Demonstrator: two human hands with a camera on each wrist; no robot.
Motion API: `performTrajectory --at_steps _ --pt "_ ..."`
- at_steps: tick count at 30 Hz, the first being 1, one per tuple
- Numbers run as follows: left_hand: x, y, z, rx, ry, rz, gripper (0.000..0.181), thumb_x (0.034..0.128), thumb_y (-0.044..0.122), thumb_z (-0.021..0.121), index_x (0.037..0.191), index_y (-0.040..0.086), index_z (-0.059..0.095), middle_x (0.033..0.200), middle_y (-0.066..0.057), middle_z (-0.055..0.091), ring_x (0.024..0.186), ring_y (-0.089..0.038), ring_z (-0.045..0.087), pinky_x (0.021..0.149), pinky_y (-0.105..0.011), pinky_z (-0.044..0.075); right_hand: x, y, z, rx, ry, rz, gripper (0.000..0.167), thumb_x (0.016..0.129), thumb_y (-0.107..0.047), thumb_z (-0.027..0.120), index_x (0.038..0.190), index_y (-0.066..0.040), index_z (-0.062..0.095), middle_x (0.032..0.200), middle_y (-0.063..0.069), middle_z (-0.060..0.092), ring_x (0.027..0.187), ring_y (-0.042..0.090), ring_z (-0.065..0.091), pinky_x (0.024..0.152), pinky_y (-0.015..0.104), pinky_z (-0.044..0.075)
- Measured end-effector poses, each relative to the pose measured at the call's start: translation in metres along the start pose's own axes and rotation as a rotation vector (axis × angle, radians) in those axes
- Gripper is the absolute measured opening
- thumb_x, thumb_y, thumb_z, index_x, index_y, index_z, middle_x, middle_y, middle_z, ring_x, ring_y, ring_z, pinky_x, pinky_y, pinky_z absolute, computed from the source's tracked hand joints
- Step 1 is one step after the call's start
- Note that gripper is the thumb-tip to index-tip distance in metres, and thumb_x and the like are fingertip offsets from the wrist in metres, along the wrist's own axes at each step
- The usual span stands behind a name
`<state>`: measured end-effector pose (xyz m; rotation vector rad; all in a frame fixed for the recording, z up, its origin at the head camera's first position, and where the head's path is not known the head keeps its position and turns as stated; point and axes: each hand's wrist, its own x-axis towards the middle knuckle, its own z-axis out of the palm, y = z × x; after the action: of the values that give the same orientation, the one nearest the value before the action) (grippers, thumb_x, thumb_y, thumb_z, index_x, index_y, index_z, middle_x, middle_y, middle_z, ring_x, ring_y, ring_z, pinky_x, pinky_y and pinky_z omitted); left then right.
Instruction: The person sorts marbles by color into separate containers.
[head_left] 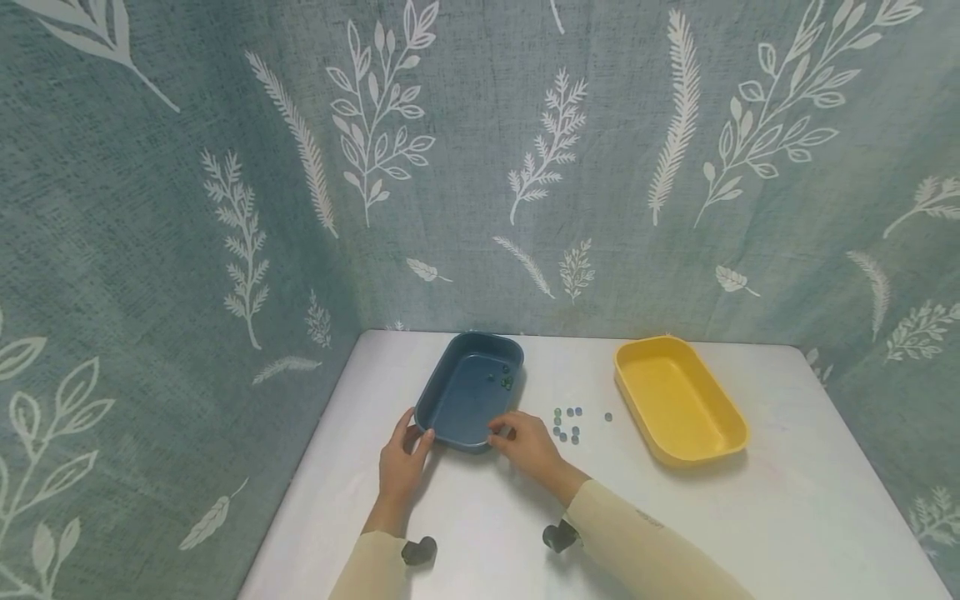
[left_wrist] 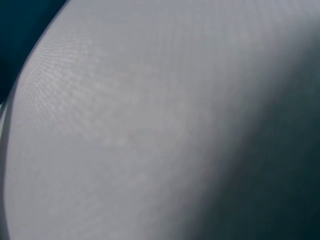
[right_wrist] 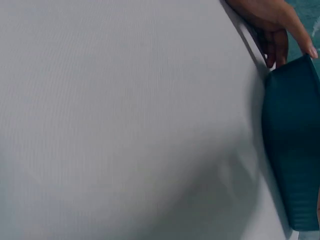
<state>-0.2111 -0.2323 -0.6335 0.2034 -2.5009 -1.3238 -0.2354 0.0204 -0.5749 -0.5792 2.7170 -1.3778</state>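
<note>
Gripping the blue tray at its near left corner with your left hand, you've got those fingers bent round the wall, thumb by the rim. Your right hand is at the near right corner, fingers curled, but honestly I can't tell if they're clamped on the rim or on something small. Some green beads sit toward the tray's far right. Loose beads lie on the bench just right of it, with the yellow tray beyond them.
</note>
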Motion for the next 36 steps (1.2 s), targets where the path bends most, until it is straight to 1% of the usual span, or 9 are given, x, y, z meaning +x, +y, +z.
performTrajectory --at_steps 5,8,12,14,19,25,29,32,36 --pt "0.000 -0.002 -0.002 -0.003 0.005 0.001 0.062 0.0938 0.043 0.064 0.147 0.021 0.042 0.123 -0.012 0.066 0.129 -0.035 0.048 0.111 -0.057 0.026 0.000 0.008 -0.009 -0.014 0.030 -0.001 0.017 0.089 -0.019 0.072 0.105 -0.016 0.070 0.099 -0.009 0.066 0.074 0.006 0.056 0.062 0.023 0.051" --pt "-0.001 -0.002 -0.002 -0.001 0.000 -0.010 0.062 0.0941 0.043 0.064 0.148 0.021 0.041 0.124 -0.012 0.065 0.130 -0.034 0.047 0.111 -0.056 0.026 0.000 0.016 -0.017 -0.044 0.036 0.030 0.017 0.089 -0.019 0.072 0.106 -0.016 0.070 0.101 -0.007 0.067 0.075 0.007 0.056 0.064 0.025 0.050" --pt "-0.002 -0.001 -0.002 -0.009 -0.002 -0.015 0.062 0.0943 0.041 0.064 0.148 0.020 0.040 0.124 -0.012 0.065 0.130 -0.034 0.047 0.111 -0.056 0.025 0.000 0.032 -0.027 -0.083 0.047 0.061 0.018 0.090 -0.020 0.072 0.107 -0.016 0.069 0.101 -0.007 0.067 0.076 0.008 0.055 0.065 0.026 0.050" --pt "-0.002 -0.002 -0.002 -0.014 -0.003 -0.006 0.062 0.0945 0.040 0.064 0.148 0.019 0.040 0.124 -0.013 0.065 0.129 -0.035 0.047 0.111 -0.057 0.025 -0.001 0.041 -0.033 -0.095 0.062 0.061 0.017 0.090 -0.020 0.072 0.106 -0.017 0.069 0.101 -0.008 0.067 0.076 0.007 0.055 0.066 0.027 0.050" --pt "-0.001 -0.002 -0.001 -0.014 0.001 0.005 0.063 0.0941 0.040 0.065 0.148 0.018 0.040 0.122 -0.013 0.066 0.128 -0.035 0.048 0.111 -0.057 0.026 -0.004 0.059 -0.047 -0.119 0.089 0.061 0.017 0.090 -0.017 0.071 0.106 -0.015 0.069 0.100 -0.006 0.068 0.077 0.008 0.056 0.072 0.031 0.052" --pt "-0.001 -0.002 0.000 -0.020 0.001 0.014 0.063 0.0938 0.040 0.065 0.148 0.019 0.041 0.121 -0.012 0.066 0.127 -0.036 0.049 0.110 -0.059 0.026 -0.003 0.074 -0.059 -0.181 0.070 0.064 0.018 0.090 -0.017 0.070 0.107 -0.013 0.069 0.100 -0.005 0.068 0.077 0.011 0.057 0.077 0.035 0.051" --pt "0.000 -0.003 0.000 -0.025 -0.006 0.025 0.062 0.0942 0.040 0.065 0.148 0.019 0.040 0.121 -0.012 0.066 0.128 -0.037 0.048 0.110 -0.060 0.025 -0.003 0.079 -0.065 -0.201 0.057 0.101 0.018 0.092 -0.018 0.068 0.109 -0.014 0.069 0.109 -0.002 0.068 0.093 0.017 0.062 0.088 0.041 0.050" --pt "0.000 -0.003 0.000 -0.033 -0.004 0.034 0.061 0.0943 0.040 0.064 0.147 0.019 0.041 0.120 -0.011 0.067 0.127 -0.036 0.050 0.109 -0.060 0.026 -0.004 0.079 -0.069 -0.201 0.048 0.120 0.020 0.093 -0.018 0.066 0.112 -0.013 0.070 0.116 0.002 0.068 0.107 0.022 0.062 0.096 0.046 0.047" --pt "0.000 -0.003 0.001 -0.033 0.007 0.041 0.060 0.0942 0.039 0.065 0.146 0.019 0.043 0.119 -0.012 0.067 0.125 -0.036 0.051 0.109 -0.060 0.027 -0.003 0.075 -0.072 -0.196 0.031 0.146 0.022 0.094 -0.020 0.065 0.114 -0.012 0.069 0.118 0.004 0.067 0.113 0.026 0.060 0.098 0.047 0.046"
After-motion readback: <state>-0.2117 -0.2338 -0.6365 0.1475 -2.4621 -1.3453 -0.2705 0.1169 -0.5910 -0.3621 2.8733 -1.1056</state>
